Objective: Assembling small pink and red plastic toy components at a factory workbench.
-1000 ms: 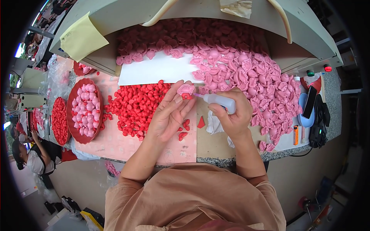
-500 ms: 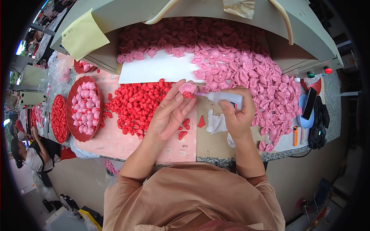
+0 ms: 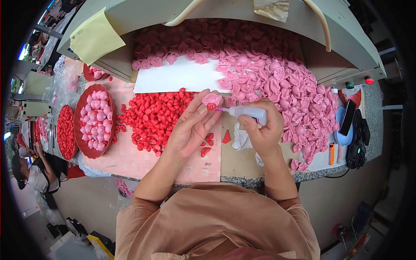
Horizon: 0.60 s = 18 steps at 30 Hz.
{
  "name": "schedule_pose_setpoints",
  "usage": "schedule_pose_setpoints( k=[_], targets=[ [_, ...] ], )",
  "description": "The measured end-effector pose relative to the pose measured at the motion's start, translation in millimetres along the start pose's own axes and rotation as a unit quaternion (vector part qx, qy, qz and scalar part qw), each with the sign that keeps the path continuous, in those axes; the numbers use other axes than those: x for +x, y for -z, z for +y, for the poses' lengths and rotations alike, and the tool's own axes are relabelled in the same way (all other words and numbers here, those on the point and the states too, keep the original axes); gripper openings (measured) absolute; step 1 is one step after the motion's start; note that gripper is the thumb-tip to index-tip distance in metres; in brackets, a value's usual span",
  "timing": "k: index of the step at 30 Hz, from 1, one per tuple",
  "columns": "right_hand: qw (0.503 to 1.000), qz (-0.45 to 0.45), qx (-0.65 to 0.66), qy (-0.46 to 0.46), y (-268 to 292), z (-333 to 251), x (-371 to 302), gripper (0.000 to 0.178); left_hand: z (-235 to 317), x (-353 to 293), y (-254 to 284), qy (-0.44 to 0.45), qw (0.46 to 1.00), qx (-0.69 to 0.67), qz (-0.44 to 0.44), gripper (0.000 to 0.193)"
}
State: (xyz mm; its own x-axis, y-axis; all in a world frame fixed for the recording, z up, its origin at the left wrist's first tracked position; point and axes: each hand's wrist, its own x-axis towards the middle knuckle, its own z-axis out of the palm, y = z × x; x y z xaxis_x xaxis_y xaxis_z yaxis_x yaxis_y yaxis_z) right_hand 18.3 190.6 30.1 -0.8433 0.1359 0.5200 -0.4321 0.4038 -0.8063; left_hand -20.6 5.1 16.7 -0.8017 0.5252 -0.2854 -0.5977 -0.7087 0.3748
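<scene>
Between the fingers of my left hand (image 3: 189, 125) sits a pink ruffled shell piece (image 3: 212, 99) together with a small red piece (image 3: 211, 106). My right hand (image 3: 268, 130) grips a translucent squeeze glue bottle (image 3: 251, 114), tilted on its side. Its thin purple nozzle tip points left and reaches the red piece, apparently touching it. Just left of my left hand spreads a heap of small glossy red pieces (image 3: 151, 117). Beyond my right hand lies a big pile of pink shell pieces (image 3: 288, 86), running back under the grey hood.
A red scalloped tray (image 3: 77, 119) holds joined pink and red pieces, with another tray of red pieces (image 3: 66, 134) beside it. A crumpled white cloth (image 3: 241, 138) lies near my right wrist. At right are a phone (image 3: 348, 117), a blue dish (image 3: 342, 138) and an orange lighter (image 3: 331, 154). A grey hood (image 3: 346, 39) overhangs the bench.
The glue bottle and my right hand have shifted slightly left, and the nozzle has dropped a little onto the red piece. My left hand stays nearly still.
</scene>
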Motion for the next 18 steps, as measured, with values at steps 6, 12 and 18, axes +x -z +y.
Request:
schedule_pose_setpoints(
  k=[6,12,18],
  targets=[
    [0.999,-0.003,-0.022,0.028,0.2,-1.9,2.3,0.021,0.4,0.5,-0.5,0.002,1.0,-0.002,-0.007,0.046],
    [1.0,0.02,0.009,0.009,3.7,-3.5,3.3,0.023,0.2,-0.3,1.2,0.0,1.0,-0.01,-0.015,0.046],
    [1.0,0.029,0.001,-0.012,7.3,-1.3,3.5,0.024,1.5,-0.1,-0.5,0.0,0.999,-0.03,-0.02,0.047]
  ],
)
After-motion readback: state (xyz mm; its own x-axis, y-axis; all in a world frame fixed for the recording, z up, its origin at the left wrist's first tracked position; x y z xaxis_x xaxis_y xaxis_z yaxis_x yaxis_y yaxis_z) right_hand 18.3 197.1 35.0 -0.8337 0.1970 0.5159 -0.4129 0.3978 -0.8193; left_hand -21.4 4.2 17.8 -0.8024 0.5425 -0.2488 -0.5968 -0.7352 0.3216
